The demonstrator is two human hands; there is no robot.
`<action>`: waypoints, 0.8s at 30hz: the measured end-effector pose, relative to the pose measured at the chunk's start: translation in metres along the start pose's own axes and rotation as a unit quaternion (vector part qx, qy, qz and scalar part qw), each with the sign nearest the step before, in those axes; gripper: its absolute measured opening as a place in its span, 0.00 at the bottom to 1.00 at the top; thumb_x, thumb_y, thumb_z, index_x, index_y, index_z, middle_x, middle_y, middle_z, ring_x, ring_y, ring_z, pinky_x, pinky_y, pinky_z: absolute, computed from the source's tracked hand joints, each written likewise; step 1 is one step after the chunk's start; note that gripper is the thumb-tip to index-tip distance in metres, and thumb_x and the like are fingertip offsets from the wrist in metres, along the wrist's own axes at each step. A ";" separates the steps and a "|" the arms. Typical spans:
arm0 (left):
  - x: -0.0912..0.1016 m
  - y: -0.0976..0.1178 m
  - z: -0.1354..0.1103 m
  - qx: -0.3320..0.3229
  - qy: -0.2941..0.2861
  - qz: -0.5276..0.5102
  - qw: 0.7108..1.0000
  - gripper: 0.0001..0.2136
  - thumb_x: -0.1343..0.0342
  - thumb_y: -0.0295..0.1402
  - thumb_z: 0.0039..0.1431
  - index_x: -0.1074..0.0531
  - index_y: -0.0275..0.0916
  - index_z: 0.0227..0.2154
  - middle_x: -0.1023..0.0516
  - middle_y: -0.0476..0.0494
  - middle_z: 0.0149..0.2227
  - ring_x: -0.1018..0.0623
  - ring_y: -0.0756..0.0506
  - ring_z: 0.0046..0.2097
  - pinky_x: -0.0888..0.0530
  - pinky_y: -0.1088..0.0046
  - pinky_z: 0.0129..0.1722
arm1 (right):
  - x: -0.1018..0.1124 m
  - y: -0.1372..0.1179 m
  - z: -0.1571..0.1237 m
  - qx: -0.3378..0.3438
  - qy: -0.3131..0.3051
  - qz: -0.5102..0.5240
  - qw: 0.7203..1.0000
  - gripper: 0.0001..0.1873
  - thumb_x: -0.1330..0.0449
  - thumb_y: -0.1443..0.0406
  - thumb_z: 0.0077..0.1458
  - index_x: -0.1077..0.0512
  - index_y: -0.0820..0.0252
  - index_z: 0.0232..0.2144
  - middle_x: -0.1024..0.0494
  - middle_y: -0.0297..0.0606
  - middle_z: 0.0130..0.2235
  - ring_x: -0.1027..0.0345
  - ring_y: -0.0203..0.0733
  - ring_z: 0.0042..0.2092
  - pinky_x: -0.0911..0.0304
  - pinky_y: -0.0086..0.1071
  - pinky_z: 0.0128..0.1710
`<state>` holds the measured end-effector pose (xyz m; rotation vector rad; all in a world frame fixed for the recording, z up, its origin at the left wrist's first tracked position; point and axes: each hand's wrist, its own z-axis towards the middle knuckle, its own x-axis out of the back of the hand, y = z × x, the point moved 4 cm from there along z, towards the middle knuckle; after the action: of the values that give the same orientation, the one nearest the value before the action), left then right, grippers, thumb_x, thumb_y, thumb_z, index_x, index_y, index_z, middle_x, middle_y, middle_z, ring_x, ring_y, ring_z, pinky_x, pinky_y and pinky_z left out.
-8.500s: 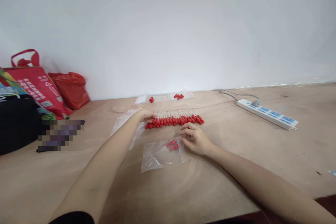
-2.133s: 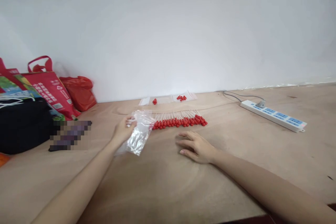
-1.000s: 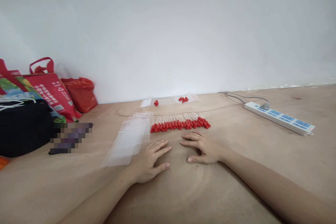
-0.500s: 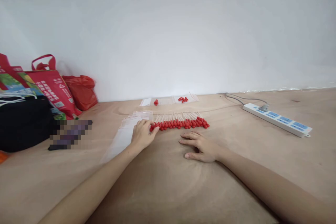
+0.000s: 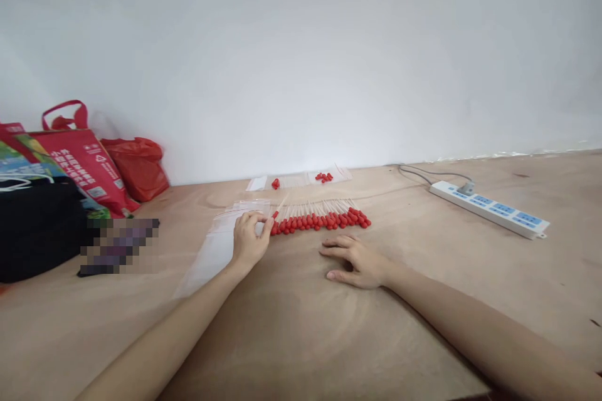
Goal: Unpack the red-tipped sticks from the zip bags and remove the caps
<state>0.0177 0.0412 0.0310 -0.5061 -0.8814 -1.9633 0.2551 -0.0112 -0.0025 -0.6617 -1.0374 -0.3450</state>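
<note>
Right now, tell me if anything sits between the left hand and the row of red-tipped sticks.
Nothing visible does. The left hand is already at the left end of the row of red-tipped sticks, pinching one stick there. The right hand rests flat on the table, nearer than the row.

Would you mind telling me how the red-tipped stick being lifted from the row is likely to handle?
The red-tipped stick looks thin and pale, so it is probably very light and may snap if bent. The left hand pinches it near its red bulb end, tilted upward. Its round shaft might roll on the wooden table, like the others in the row.
</note>
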 end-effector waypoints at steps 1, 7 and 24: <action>0.004 0.002 -0.004 -0.022 -0.004 -0.023 0.999 0.08 0.51 0.35 0.53 0.31 0.37 0.25 0.29 0.43 0.32 0.30 0.44 0.39 0.34 0.66 0.42 | 0.001 0.001 0.000 -0.005 0.033 0.000 0.999 0.26 0.45 0.53 0.51 0.37 0.58 0.50 0.34 0.45 0.50 0.40 0.45 0.51 0.44 0.42 0.50; 0.009 0.019 -0.035 -0.123 -0.130 -0.101 0.979 0.06 0.51 0.33 0.55 0.31 0.38 0.29 0.29 0.45 0.33 0.30 0.46 0.39 0.33 0.68 0.41 | 0.004 0.001 0.002 -0.022 0.230 -0.053 0.971 0.21 0.45 0.60 0.51 0.37 0.61 0.47 0.34 0.47 0.46 0.40 0.46 0.48 0.41 0.41 0.46; -0.003 0.036 -0.042 -0.175 -0.169 -0.137 0.960 0.05 0.49 0.31 0.55 0.31 0.38 0.33 0.28 0.44 0.36 0.29 0.46 0.40 0.31 0.68 0.41 | -0.011 -0.004 0.032 -0.008 0.169 -0.112 0.979 0.10 0.48 0.63 0.56 0.29 0.60 0.30 0.27 0.38 0.32 0.39 0.39 0.37 0.49 0.36 0.41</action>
<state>0.0496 -0.0004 0.0151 -0.9937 -0.8459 -2.3479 0.2262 0.0063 -0.0001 -0.4798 -0.7828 -0.6400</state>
